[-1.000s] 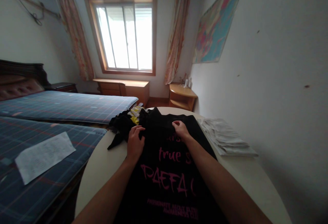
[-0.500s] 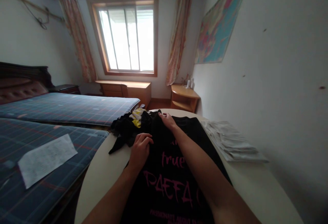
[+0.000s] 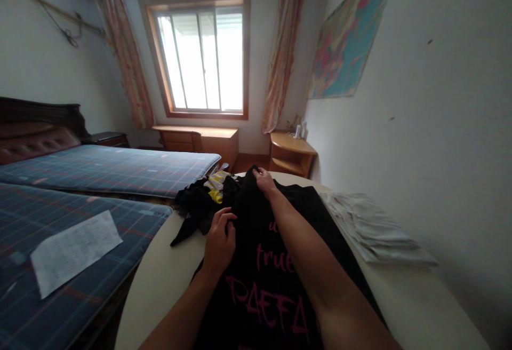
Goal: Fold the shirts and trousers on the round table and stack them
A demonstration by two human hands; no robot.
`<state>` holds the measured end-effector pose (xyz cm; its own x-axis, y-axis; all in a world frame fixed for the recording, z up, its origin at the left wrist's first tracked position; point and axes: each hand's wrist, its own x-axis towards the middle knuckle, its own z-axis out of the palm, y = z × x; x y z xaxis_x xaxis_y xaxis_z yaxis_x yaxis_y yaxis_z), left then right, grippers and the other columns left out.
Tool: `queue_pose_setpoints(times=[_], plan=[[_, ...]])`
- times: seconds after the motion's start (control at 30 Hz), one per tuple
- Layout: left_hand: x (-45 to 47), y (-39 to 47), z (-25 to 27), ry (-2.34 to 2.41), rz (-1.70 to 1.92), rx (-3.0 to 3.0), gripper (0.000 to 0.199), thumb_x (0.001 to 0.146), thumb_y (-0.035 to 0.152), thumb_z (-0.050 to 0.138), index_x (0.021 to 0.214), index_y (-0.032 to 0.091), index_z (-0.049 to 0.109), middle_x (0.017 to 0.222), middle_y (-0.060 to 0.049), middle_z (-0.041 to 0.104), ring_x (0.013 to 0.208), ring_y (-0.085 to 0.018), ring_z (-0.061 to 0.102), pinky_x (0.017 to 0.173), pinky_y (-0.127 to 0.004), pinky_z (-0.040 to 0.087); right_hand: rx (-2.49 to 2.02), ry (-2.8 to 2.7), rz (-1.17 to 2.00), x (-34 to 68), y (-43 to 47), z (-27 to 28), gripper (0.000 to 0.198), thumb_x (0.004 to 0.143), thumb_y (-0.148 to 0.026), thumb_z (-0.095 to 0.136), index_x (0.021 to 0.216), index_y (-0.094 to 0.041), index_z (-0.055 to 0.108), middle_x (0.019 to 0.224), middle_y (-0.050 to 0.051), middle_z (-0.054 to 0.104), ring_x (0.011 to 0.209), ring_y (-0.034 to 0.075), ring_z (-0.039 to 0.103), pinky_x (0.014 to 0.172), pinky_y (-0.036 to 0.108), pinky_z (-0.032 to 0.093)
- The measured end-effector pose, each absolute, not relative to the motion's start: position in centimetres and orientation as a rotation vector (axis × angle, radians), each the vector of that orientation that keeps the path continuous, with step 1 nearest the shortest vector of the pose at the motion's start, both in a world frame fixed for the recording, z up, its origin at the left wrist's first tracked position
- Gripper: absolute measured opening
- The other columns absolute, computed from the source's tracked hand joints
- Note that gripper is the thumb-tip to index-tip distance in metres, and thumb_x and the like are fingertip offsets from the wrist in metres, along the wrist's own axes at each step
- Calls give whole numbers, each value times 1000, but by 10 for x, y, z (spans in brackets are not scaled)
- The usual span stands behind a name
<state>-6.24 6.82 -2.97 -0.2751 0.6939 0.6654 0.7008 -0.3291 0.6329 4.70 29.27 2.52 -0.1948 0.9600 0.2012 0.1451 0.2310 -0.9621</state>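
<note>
A black T-shirt with pink lettering is spread over a round cream table. At its far end my right hand pinches a raised edge of the black cloth between thumb and fingers. My left hand rests at the shirt's left edge, its fingers bent and apart, touching the cloth. Just beyond the left hand lies a rumpled heap of dark clothes with a yellow and white piece in it. A folded stack of pale grey clothes sits right of the shirt.
Two bare mattresses with blue plaid covers stand at the left, a sheet of paper on the nearer one. Beyond the table are a wooden desk below the window and a corner shelf. A wall runs close along the right.
My right hand has lifted the black cloth edge a little higher. The left hand stays by the shirt's left edge, its fingers slightly shifted. The camera view has moved a little.
</note>
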Motion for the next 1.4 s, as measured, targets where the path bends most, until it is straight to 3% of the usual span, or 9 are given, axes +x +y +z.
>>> queue_pose_setpoints(times=[0.17,0.4,0.57,0.67,0.77,0.87,1.0,1.1,1.4], plan=[[-63,71,-32,-2124,-1743,-1710,21,96,35,46,112,24,52,108,-10,68,99,-27,68,88,-43,53,-978,-1615,1121,41,286,6,38,79,-12,57,117,-15,59,104,6,71,94,16,67,91,31,53],[-57,69,-28,-2189,-1681,-1657,25,93,29,52,117,22,51,108,-8,70,97,-25,69,85,-38,53,-873,-1618,1072,51,284,12,61,73,-6,52,133,-17,50,108,6,69,97,17,66,99,36,50],[-56,68,-29,-2109,-1683,-1647,21,93,29,51,113,22,56,110,-8,69,100,-25,67,89,-39,52,-673,-1642,1192,47,289,30,84,78,-11,49,155,-23,20,110,3,70,91,15,68,91,36,55],[-59,70,-32,-2061,-1700,-1660,22,94,28,50,114,21,58,112,-8,69,103,-25,66,92,-40,51,-742,-1797,1104,42,283,25,90,78,-10,48,158,-23,9,123,6,65,105,17,65,99,39,50],[-62,72,-33,-1986,-1712,-1705,25,95,26,47,116,20,61,115,-8,68,107,-24,65,96,-40,50,-1042,-2021,777,39,268,16,87,78,-11,55,157,-25,19,143,9,52,132,24,48,112,48,36],[-63,72,-34,-1909,-1708,-1776,27,96,25,44,116,21,64,116,-7,68,109,-22,64,99,-39,49,-1319,-2094,439,40,250,12,72,83,-20,60,151,-28,34,155,11,36,142,31,33,114,51,28],[-62,72,-32,-1901,-1733,-1768,29,96,25,45,115,21,66,115,-7,69,108,-22,65,99,-38,49,-1464,-1939,308,46,224,14,42,96,-33,45,136,-22,48,134,13,57,124,27,53,100,40,42],[-61,72,-30,-1906,-1752,-1763,29,95,26,47,115,21,66,115,-7,69,108,-22,65,99,-38,49,-1604,-1907,451,54,207,12,38,99,-44,37,122,-20,55,109,12,68,102,26,64,87,38,46],[-59,73,-29,-2020,-1812,-1683,30,92,28,48,115,20,66,118,-8,70,111,-25,64,102,-42,47,-1803,-2004,354,94,205,-12,41,100,-41,33,132,-23,53,134,12,58,121,29,54,97,42,41]])
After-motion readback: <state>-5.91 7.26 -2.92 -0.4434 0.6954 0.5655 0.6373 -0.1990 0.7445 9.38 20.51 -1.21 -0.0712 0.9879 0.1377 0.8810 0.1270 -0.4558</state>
